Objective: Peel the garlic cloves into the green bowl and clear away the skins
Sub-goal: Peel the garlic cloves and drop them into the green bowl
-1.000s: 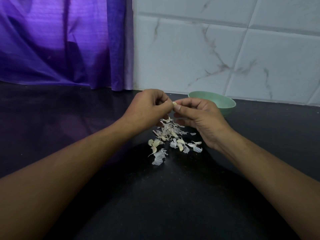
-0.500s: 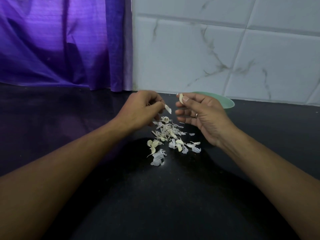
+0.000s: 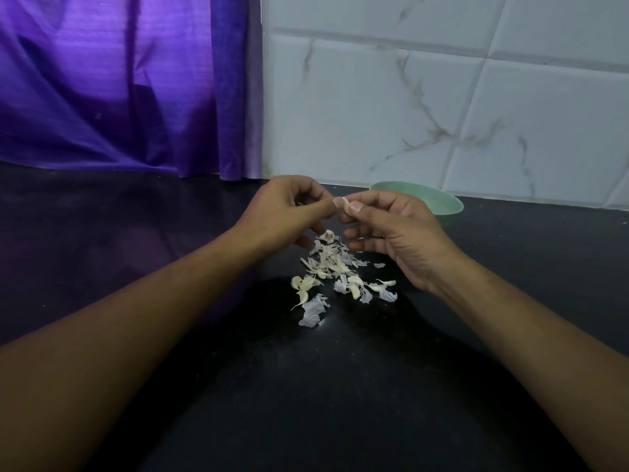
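One garlic clove (image 3: 346, 206), near the green bowl (image 3: 439, 203), is pinched between left hand (image 3: 286, 212) and right hand (image 3: 398, 229) fingers (image 3: 357, 207); peel tipward, gripping lightly.

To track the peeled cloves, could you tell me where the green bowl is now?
In the head view the green bowl stands right of centre on the black counter, against the tiled wall, partly hidden behind the right hand.
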### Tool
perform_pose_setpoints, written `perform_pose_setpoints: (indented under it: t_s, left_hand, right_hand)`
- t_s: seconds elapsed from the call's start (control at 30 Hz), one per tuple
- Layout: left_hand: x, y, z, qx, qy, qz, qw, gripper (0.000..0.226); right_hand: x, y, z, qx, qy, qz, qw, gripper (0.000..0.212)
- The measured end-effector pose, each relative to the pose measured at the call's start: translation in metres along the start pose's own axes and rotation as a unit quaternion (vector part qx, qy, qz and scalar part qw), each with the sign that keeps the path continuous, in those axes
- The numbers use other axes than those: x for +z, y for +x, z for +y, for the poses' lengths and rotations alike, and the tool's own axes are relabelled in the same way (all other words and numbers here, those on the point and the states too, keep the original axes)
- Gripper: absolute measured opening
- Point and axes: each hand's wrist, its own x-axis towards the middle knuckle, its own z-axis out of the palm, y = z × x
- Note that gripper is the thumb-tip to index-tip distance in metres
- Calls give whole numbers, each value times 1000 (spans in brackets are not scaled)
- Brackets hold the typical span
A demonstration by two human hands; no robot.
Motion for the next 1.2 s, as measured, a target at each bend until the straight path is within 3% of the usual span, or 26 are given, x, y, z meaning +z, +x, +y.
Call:
perform_pose_setpoints:
  t_s: [0.3, 0.77, 1.2]
  left_hand:
    - [-2, 0, 5, -17, -59, -6, 998, 22]
    - [-2, -1, 5, -31, -65, -35, 997, 11]
    - [2, -1, -2, 40, 77, -9, 996, 11]
  right_hand:
    - [1, -2, -2, -8, -26, -18, 999, 25]
    - [2, -4, -4, -7, -31, 7, 999, 12]
    - [2, -2, 0, -10, -36, 0, 999, 20]
